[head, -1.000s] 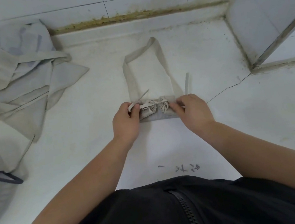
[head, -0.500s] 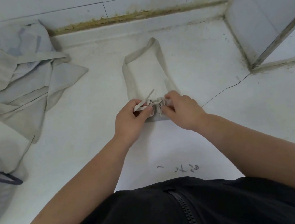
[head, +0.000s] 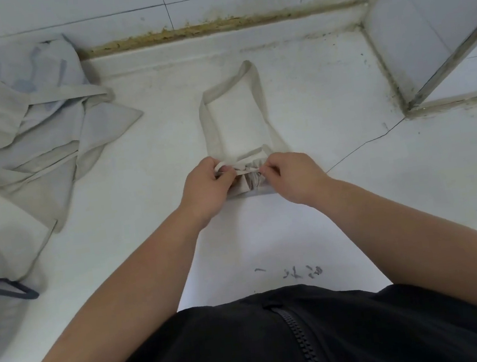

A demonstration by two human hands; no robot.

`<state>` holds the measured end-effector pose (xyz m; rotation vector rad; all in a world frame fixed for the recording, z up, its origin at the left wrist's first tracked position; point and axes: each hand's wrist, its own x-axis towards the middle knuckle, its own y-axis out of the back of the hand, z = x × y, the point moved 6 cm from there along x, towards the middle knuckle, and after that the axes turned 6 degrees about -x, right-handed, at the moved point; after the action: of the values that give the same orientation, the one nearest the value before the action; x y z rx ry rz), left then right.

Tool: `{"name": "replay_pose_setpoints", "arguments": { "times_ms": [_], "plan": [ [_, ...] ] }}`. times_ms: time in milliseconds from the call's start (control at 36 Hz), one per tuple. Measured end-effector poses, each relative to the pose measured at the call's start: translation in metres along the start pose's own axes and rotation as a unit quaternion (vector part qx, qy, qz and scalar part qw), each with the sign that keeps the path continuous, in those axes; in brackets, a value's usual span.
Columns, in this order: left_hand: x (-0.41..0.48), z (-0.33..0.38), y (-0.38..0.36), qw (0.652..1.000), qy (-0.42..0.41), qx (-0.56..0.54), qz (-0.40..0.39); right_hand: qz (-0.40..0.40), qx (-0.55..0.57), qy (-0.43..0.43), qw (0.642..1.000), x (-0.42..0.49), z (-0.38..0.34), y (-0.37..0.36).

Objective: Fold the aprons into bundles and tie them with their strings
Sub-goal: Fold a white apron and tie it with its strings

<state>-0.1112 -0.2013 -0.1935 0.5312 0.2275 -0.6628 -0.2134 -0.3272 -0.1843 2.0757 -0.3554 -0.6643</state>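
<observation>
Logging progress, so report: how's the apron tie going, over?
Left hand and right hand each pinch the string. Apron bundle between them. Unfolded aprons piled apart, far left.

The folded bundle [head: 246,185] was partly hidden behind the left hand [head: 206,189] and the right hand [head: 294,178], so its side edges could not be seen. The ends of the string [head: 242,172] were hidden in both grips, and whether there was a knot was unclear. At far left the heap of aprons [head: 15,133] was cut by the frame edge, as was a dark strapped thing [head: 4,292] nearer. The grey marks [head: 301,272] near the person were too small to read
</observation>
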Motion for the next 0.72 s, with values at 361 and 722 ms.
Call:
{"name": "replay_pose_setpoints", "arguments": {
  "times_ms": [361, 722],
  "plan": [
    [-0.008, -0.009, 0.009, 0.993, -0.018, 0.062, 0.103, 0.084, -0.065, -0.037, 0.994, -0.003, 0.007, 0.004],
    [-0.002, -0.028, 0.020, 0.980, 0.088, -0.165, 0.060, 0.145, 0.120, -0.060, 0.980, -0.014, 0.025, 0.012]
  ]
}}
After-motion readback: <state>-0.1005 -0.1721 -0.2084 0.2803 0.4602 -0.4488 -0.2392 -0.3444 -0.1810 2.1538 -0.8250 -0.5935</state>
